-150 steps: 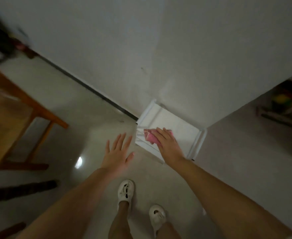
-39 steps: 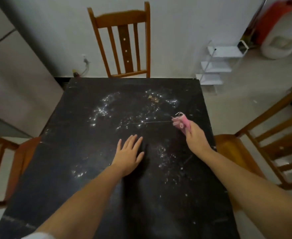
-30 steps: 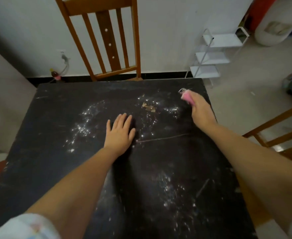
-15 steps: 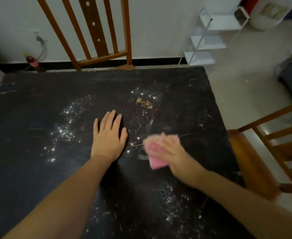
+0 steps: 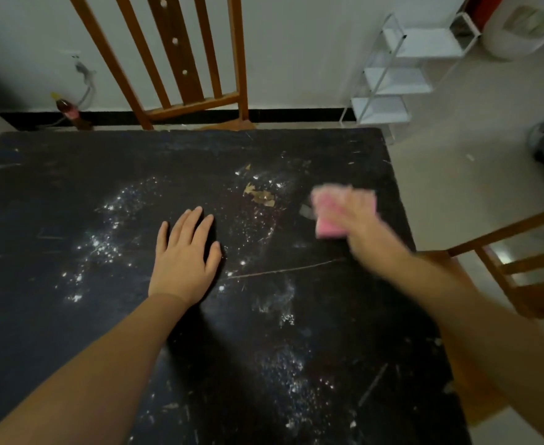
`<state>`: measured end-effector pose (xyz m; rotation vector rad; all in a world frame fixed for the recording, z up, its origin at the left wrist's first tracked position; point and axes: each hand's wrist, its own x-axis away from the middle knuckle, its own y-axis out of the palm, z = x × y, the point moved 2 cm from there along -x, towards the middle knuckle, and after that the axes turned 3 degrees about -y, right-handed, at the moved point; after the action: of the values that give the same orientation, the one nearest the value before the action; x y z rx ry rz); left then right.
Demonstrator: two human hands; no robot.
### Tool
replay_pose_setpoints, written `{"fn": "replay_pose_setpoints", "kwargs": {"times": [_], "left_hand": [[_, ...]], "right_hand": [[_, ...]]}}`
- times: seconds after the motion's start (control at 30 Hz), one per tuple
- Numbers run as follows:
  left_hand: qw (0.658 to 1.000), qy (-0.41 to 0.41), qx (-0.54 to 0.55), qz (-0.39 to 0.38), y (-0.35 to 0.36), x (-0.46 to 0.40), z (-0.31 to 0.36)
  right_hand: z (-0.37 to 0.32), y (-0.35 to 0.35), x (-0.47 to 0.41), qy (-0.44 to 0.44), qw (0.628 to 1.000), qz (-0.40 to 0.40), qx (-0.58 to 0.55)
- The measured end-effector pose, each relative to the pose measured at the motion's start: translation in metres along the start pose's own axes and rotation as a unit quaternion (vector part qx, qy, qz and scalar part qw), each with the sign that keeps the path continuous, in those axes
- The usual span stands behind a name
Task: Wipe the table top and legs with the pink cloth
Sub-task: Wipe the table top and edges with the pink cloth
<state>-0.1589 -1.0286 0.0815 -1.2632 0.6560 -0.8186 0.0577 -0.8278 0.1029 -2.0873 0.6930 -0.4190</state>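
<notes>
Item: table top (image 5: pixel 71 332), black, scuffed, white specks and crumbs over most of the surface; near portion bare apart from both forearms, so free room for strokes toward the person. L hand (image 5: pixel 184 255): open, flat, palm down, fingers spread, grips nothing; prob. a brace to steady the body while the other arm sweeps. R hand (image 5: pixel 359 226): motion-blurred, pressed down on pink cloth (image 5: pixel 328 216), which lies folded under fingers and palm at right-centre of top; exact curl of fingers unclear due to blur, but cloth is held against the surface. Cloth sits just right of tan debris flakes (image 5: pixel 261 195), near the table's right edge; est. little room left that way before it runs off. Specks left of L hand and at lower centre not yet cleared; legs not in view. Beyond far edge: wooden chair (image 5: pixel 174 59) against wall, close to the table. Right side: second chair (image 5: pixel 521 271) near edge. Far right: white shelf rack (image 5: pixel 402 78), well apart.
</notes>
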Motion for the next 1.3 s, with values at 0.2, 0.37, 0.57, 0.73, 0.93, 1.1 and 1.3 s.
{"fn": "replay_pose_setpoints", "kwargs": {"times": [0.2,0.37,0.57,0.73,0.93,1.1,1.3], "left_hand": [[1.000,-0.003,0.004,0.000,0.000,0.000,0.002],[1.000,-0.004,0.007,0.006,0.000,0.000,0.001],[1.000,-0.007,-0.003,-0.004,-0.001,0.000,0.002],[1.000,-0.006,0.004,0.001,0.000,-0.001,0.001],[1.000,-0.006,0.005,0.005,0.002,0.000,-0.001],[1.000,-0.005,0.015,0.009,0.003,-0.001,-0.001],[1.000,-0.005,0.014,0.003,0.001,-0.002,-0.001]], "right_hand": [[-0.036,-0.018,0.032,-0.200,0.970,-0.119,-0.064],[0.060,-0.066,-0.058,0.049,0.995,0.024,0.077],[-0.031,0.016,0.059,-0.076,0.984,-0.160,0.006],[-0.050,-0.010,-0.028,-0.186,0.979,-0.026,-0.073],[0.006,0.000,-0.180,-0.006,0.990,0.001,0.142],[-0.092,0.063,-0.090,-0.080,0.970,-0.149,0.174],[-0.101,0.012,-0.013,-0.202,0.963,-0.163,-0.067]]}}
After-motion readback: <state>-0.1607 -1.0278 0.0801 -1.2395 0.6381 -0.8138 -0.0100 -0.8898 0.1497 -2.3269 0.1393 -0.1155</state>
